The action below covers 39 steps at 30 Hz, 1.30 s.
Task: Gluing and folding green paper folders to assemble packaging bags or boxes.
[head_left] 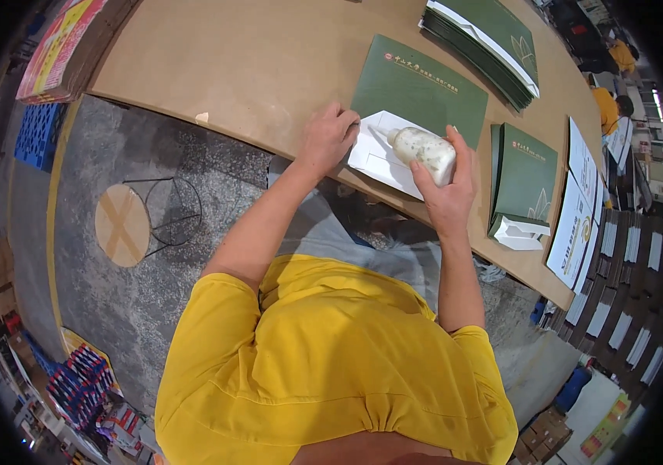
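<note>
A green paper folder point(421, 81) lies on the table with its white flap point(382, 161) folded out toward me. My right hand point(449, 172) is wrapped round a whitish squeeze bottle point(423, 151), tilted so that its thin nozzle points left, over the flap. At the flap's left edge is my left hand point(327, 138), with its fingers bent together at the folder's corner; whether something is pinched there is hidden. To the right of the bottle lie more green folders point(529, 174), with a white flap showing at their near end.
The brown table point(231, 62) has its edge close to my body. A stack of green folders point(486, 46) is at the far right, white printed sheets point(576, 209) at the right edge. A pink-and-yellow stack point(68, 50) stands far left. A round stool point(122, 225) is on the floor.
</note>
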Each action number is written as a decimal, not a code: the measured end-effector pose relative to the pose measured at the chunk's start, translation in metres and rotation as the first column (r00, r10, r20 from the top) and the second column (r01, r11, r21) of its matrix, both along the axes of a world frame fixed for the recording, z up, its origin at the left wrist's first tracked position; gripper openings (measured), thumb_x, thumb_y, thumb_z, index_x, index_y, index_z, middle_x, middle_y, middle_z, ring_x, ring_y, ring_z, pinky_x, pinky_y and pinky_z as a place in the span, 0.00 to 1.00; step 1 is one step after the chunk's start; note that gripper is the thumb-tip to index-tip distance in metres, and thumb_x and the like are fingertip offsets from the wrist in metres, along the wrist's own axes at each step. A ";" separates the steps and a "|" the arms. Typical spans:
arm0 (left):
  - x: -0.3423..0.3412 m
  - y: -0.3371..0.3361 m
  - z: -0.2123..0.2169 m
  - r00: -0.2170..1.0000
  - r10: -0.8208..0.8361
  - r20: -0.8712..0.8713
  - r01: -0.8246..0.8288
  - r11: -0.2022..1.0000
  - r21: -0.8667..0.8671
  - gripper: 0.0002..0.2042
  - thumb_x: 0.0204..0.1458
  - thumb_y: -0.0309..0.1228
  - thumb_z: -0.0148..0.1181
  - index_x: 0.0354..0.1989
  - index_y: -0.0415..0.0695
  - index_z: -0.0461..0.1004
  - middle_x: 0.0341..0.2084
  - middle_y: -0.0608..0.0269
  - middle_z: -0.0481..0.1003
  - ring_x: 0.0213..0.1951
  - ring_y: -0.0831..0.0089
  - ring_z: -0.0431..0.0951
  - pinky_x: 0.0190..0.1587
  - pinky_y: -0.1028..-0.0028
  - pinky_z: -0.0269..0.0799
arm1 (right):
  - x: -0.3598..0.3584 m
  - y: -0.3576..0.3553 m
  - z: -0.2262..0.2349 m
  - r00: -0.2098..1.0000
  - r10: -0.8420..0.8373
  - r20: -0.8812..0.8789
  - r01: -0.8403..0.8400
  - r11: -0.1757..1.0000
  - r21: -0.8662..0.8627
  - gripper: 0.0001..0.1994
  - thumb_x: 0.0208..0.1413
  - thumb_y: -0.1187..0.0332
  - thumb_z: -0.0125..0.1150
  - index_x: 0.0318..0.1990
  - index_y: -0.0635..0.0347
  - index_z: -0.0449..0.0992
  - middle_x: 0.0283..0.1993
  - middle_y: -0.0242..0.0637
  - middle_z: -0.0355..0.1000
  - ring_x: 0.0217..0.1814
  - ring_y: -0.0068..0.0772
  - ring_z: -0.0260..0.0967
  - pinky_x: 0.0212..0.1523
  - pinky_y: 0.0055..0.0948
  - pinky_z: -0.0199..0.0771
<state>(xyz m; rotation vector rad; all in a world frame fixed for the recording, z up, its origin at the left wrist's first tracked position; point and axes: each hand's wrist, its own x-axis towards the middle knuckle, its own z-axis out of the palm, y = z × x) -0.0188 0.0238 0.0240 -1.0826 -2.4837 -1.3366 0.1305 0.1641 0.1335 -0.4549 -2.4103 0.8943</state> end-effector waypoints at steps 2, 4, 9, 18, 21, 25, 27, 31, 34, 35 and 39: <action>0.000 0.000 0.001 1.000 0.004 0.004 -0.004 1.000 0.007 0.06 0.45 0.27 0.61 0.33 0.45 0.74 0.29 0.58 0.70 0.33 0.59 0.73 0.33 0.65 0.70 | -0.002 -0.001 0.000 1.000 0.010 0.003 -0.010 0.999 0.030 0.32 0.40 0.65 0.70 0.56 0.60 0.66 0.49 0.46 0.65 0.50 0.44 0.65 0.50 0.37 0.66; 0.001 0.001 0.001 1.000 0.012 -0.001 -0.012 1.000 0.025 0.05 0.45 0.27 0.62 0.31 0.45 0.75 0.29 0.59 0.70 0.33 0.60 0.73 0.33 0.65 0.70 | -0.003 -0.002 0.002 1.000 0.016 0.007 -0.016 0.998 0.062 0.32 0.39 0.66 0.70 0.55 0.60 0.66 0.49 0.46 0.65 0.50 0.45 0.66 0.50 0.37 0.67; 0.001 0.000 0.005 1.000 0.006 -0.018 -0.006 1.000 -0.003 0.05 0.44 0.28 0.62 0.31 0.45 0.75 0.29 0.59 0.70 0.33 0.60 0.74 0.34 0.65 0.70 | -0.010 -0.004 0.006 0.997 0.070 0.014 -0.071 0.984 0.161 0.29 0.38 0.69 0.69 0.53 0.60 0.67 0.47 0.46 0.67 0.50 0.45 0.66 0.50 0.37 0.68; 0.002 0.000 0.005 1.000 0.009 -0.019 -0.009 1.000 -0.025 0.06 0.45 0.29 0.62 0.31 0.45 0.76 0.30 0.60 0.70 0.34 0.60 0.74 0.35 0.65 0.70 | -0.012 -0.003 0.013 0.995 0.091 0.031 -0.095 0.969 0.229 0.27 0.38 0.70 0.69 0.51 0.59 0.69 0.47 0.44 0.68 0.49 0.46 0.67 0.49 0.37 0.69; 0.002 0.000 0.006 1.000 0.003 -0.022 -0.003 1.000 -0.024 0.06 0.45 0.29 0.62 0.31 0.45 0.76 0.30 0.60 0.70 0.34 0.61 0.74 0.35 0.65 0.70 | -0.012 -0.005 0.011 0.994 0.109 0.019 -0.111 0.962 0.251 0.28 0.37 0.70 0.69 0.51 0.59 0.69 0.46 0.45 0.68 0.48 0.46 0.67 0.48 0.37 0.70; 0.002 0.000 0.004 1.000 0.002 -0.005 -0.002 1.000 -0.011 0.06 0.45 0.29 0.62 0.31 0.45 0.76 0.30 0.59 0.70 0.34 0.61 0.74 0.35 0.65 0.70 | -0.016 -0.005 0.009 0.995 0.103 -0.005 -0.098 0.960 0.262 0.28 0.37 0.70 0.69 0.51 0.59 0.69 0.46 0.45 0.67 0.48 0.46 0.67 0.47 0.37 0.70; 0.002 0.000 0.003 1.000 0.002 -0.005 -0.002 1.000 -0.014 0.06 0.44 0.28 0.62 0.31 0.45 0.76 0.30 0.59 0.70 0.34 0.61 0.74 0.35 0.65 0.70 | -0.015 -0.003 0.008 0.996 0.084 -0.023 -0.076 0.964 0.256 0.28 0.37 0.71 0.69 0.50 0.59 0.69 0.46 0.45 0.67 0.47 0.46 0.67 0.47 0.37 0.70; 0.001 0.001 0.003 1.000 0.000 -0.026 0.000 1.000 -0.001 0.06 0.44 0.28 0.62 0.31 0.45 0.76 0.29 0.59 0.70 0.34 0.61 0.74 0.35 0.66 0.70 | -0.012 -0.003 0.010 0.996 0.089 -0.011 -0.082 0.954 0.287 0.27 0.37 0.71 0.69 0.50 0.59 0.69 0.46 0.45 0.67 0.47 0.46 0.68 0.47 0.37 0.70; 0.001 0.001 0.002 0.999 0.009 -0.034 -0.009 1.000 -0.001 0.05 0.44 0.28 0.62 0.31 0.45 0.75 0.29 0.59 0.70 0.34 0.61 0.73 0.35 0.66 0.70 | -0.013 -0.005 0.009 0.995 0.099 -0.012 -0.092 0.960 0.263 0.27 0.37 0.71 0.69 0.50 0.58 0.70 0.45 0.45 0.67 0.46 0.46 0.68 0.46 0.37 0.70; 0.001 0.002 0.002 0.999 0.006 -0.033 -0.006 1.000 -0.002 0.05 0.44 0.28 0.62 0.31 0.45 0.75 0.29 0.59 0.70 0.34 0.61 0.73 0.35 0.66 0.70 | -0.014 -0.005 0.009 0.995 0.097 -0.010 -0.091 0.959 0.268 0.27 0.37 0.71 0.69 0.50 0.58 0.70 0.45 0.45 0.67 0.46 0.46 0.68 0.46 0.37 0.70; 0.001 0.003 0.002 0.999 0.011 -0.037 -0.010 0.999 0.037 0.04 0.42 0.28 0.62 0.28 0.45 0.76 0.26 0.59 0.69 0.31 0.59 0.72 0.33 0.62 0.69 | -0.013 -0.005 0.010 0.996 0.087 -0.008 -0.081 0.953 0.290 0.27 0.37 0.71 0.69 0.50 0.57 0.70 0.45 0.45 0.67 0.46 0.46 0.68 0.45 0.37 0.71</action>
